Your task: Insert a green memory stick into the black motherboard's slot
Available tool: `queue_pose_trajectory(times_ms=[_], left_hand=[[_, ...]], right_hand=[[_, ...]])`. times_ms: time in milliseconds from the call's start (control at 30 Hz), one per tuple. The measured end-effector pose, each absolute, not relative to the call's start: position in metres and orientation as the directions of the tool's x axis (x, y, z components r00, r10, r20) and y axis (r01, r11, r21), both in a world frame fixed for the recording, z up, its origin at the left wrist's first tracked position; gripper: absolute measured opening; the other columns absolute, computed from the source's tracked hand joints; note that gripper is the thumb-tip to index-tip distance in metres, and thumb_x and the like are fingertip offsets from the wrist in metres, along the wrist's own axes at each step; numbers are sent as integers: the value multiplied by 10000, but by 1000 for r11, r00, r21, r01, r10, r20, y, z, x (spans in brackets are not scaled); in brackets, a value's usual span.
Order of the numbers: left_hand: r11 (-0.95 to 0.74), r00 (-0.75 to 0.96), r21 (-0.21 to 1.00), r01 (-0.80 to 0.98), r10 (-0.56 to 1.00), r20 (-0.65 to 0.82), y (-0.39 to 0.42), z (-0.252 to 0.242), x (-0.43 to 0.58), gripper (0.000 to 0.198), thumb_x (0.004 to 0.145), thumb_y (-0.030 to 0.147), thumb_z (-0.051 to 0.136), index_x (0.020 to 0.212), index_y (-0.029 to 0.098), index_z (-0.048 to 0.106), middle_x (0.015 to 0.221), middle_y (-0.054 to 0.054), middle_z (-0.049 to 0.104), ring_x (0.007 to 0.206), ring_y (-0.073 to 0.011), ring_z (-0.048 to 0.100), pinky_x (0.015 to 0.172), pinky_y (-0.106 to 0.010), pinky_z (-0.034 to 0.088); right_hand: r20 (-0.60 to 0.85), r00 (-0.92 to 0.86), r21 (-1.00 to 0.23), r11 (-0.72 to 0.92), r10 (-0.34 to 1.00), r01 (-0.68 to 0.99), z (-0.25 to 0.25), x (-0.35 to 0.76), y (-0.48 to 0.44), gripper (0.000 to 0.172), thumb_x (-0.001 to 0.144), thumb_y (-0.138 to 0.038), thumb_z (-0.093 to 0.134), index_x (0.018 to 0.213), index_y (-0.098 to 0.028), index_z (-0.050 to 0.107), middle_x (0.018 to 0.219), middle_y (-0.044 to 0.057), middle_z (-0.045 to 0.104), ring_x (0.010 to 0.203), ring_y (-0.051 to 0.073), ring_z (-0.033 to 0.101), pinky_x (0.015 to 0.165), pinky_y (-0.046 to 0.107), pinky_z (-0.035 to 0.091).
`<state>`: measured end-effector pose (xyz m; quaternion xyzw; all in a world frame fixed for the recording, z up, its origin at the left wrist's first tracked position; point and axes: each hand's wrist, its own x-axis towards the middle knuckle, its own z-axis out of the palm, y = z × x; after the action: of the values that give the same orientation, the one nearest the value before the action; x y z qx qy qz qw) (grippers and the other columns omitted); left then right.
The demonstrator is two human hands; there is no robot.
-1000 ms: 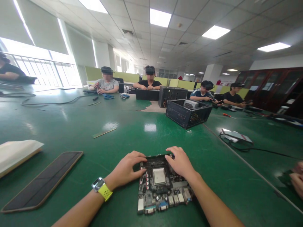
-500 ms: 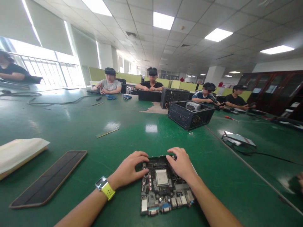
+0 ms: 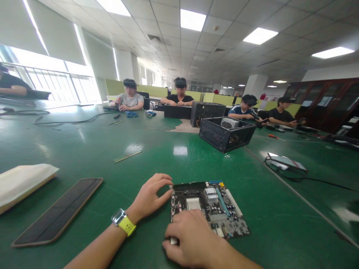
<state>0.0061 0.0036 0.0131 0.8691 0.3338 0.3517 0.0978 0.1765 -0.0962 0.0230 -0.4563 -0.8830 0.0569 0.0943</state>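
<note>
A dark computer motherboard (image 3: 224,224) lies flat on the green table in front of me. The pale square processor (image 3: 193,203) at its middle is partly covered by my right hand (image 3: 190,235). That hand reaches across the board's near left corner, thumb and fingers bent around a white port there. Beside the far left corner is my left hand (image 3: 153,192), thumb and fingers apart, with the fingertips at the board's edge. A watch with a yellow strap (image 3: 126,225) is on the left wrist. Most of the near row of ports is hidden under the right hand.
On the left lie a dark flat panel (image 3: 60,211) and a white-topped padded item (image 3: 25,183). A thin strip (image 3: 127,157) rests farther back. An open computer case (image 3: 214,136) stands beyond the board, and a cabled device (image 3: 288,163) lies right. Several people sit across the table.
My right hand has moved from the board's far edge to its near left corner. The board's right side is now uncovered. My left hand has shifted slightly left.
</note>
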Motion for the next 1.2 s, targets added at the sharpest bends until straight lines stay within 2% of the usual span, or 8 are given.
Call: queue_pose_trajectory(times_ms=[200,400,567,700,800,900,1067,1200], left_hand=[[-768,543,402,499,638,545,4,11,4,149,848,252,554,964,219,640,1065,-61,622,988,-217,574,889,-365,481],[-776,569,403,485,630,528,3,14,6,145,847,239,554,961,214,640,1079,-70,615,996,-218,569,894,-374,482],[-775,579,398,491,632,515,3,14,7,130,848,240,551,936,217,643,1077,-66,614,996,-218,568,898,-380,480],[-773,569,400,493,634,524,3,13,9,131,844,232,551,936,219,645,1108,-67,602,1019,-220,560,914,-379,470],[-775,582,403,487,632,512,2,14,9,133,839,224,554,941,223,640,1133,-66,588,1041,-225,550,926,-382,463],[-776,604,407,481,631,488,1,15,9,125,832,220,560,929,225,638,1144,-64,580,1052,-227,541,925,-373,463],[-760,608,415,500,649,457,1,14,8,47,800,232,605,825,211,638,1104,-60,594,1021,-228,546,893,-361,471],[-752,601,409,517,659,452,3,13,7,54,801,227,604,829,213,647,1040,-53,618,970,-215,563,868,-355,479]], right_hand=[[81,-123,-170,135,989,976,37,229,-56,220,791,-275,494,816,-258,712,842,46,712,825,208,638,666,284,402],[82,259,-132,-247,962,960,34,295,-25,223,820,-291,487,897,-266,695,967,64,677,862,230,636,683,315,420],[118,167,-102,-155,979,983,36,286,-28,274,820,-404,508,835,-216,707,936,94,666,829,228,635,686,311,421],[77,-79,-146,90,994,985,43,254,-48,318,827,-415,501,738,-203,721,792,81,695,794,218,629,686,297,413],[-7,-390,-385,357,921,851,47,230,-70,260,804,-411,546,796,-229,733,716,17,696,688,158,611,633,243,405],[-29,-612,-683,431,790,589,51,216,-82,258,808,-405,565,962,-253,706,740,-40,696,599,100,572,563,190,388],[292,-239,-611,372,926,698,46,232,-59,227,867,-294,481,855,-200,687,836,1,687,773,132,580,743,238,407],[361,-121,-532,311,924,788,28,256,-33,182,803,-220,548,943,-203,663,996,28,663,972,169,544,879,283,383]])
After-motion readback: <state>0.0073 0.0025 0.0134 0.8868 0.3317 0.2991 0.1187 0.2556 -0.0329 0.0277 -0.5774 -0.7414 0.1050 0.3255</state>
